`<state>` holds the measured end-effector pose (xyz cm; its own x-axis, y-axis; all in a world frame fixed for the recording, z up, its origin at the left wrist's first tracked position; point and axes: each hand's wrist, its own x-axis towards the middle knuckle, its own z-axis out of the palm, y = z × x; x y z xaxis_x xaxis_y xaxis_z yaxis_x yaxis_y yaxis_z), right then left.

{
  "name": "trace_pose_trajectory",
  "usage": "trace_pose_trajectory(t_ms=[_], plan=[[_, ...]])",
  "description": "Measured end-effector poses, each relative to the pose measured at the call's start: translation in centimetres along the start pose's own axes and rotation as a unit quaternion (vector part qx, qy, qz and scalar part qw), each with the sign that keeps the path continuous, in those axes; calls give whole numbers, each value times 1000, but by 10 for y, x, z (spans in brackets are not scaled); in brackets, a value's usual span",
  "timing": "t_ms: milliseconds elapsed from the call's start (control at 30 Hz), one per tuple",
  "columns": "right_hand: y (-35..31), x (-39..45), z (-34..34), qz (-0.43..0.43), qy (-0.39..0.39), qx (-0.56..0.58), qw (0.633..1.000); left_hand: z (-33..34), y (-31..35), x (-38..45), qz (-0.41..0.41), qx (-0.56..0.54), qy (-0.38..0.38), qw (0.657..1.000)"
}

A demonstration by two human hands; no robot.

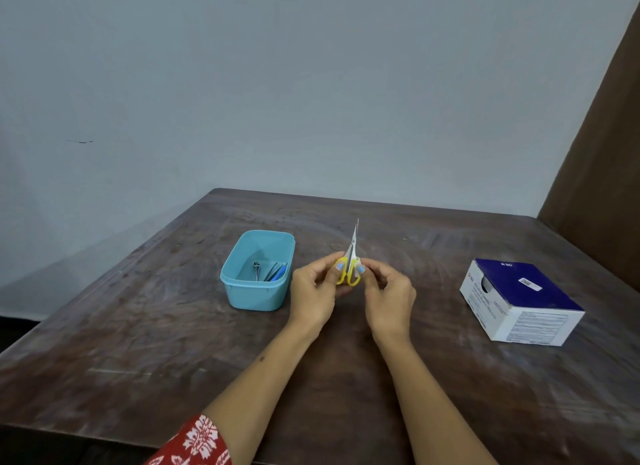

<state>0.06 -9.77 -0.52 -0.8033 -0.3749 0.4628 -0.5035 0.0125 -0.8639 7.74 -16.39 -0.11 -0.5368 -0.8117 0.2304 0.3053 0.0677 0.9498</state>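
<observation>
So both hands are on a little pair of scissors [352, 256] with yellow handles. They're held up just above the table [173, 326], about the middle of it, with the blades pointing up and away toward the wall [311, 83]. The left hand [313, 293] pinches the left handle loop and the right hand [389, 298] pinches the right one. Each thumb lies over the front of its yellow ring, and the other fingers are curled in behind. The blades look together, or close to it, though it's a bit too small to swear by. The scissors sit between a light blue tub [254, 296] on the left and a blue and white box [523, 298] off to the right. They're near the tub and well apart from the box. The tub is open on top and has a few small tools [273, 272] lying in it, some metal and some with blue on them, but I can't make out exactly what they are. The box lies flat on the table with print on its white sides. A red sleeve [199, 442] with a white flower pattern shows on the left arm at the bottom edge.
</observation>
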Motion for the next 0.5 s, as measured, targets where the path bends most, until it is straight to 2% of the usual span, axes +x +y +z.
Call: trace_pose_trajectory(t_ms=[100,233,400,500], plan=[[-2,-1,-1,-4,0,-20,1000,0,1,0,-4,-1,1,1000],[-5,-3,-1,-89,22,-58,994,0,1,2,-19,-10,-2,1000],[-1,-2,-1,-33,5,-70,997,-1,2,3,-21,-33,3,999],[-4,-4,-1,-65,13,-85,994,-1,2,3,-33,-39,-3,999]])
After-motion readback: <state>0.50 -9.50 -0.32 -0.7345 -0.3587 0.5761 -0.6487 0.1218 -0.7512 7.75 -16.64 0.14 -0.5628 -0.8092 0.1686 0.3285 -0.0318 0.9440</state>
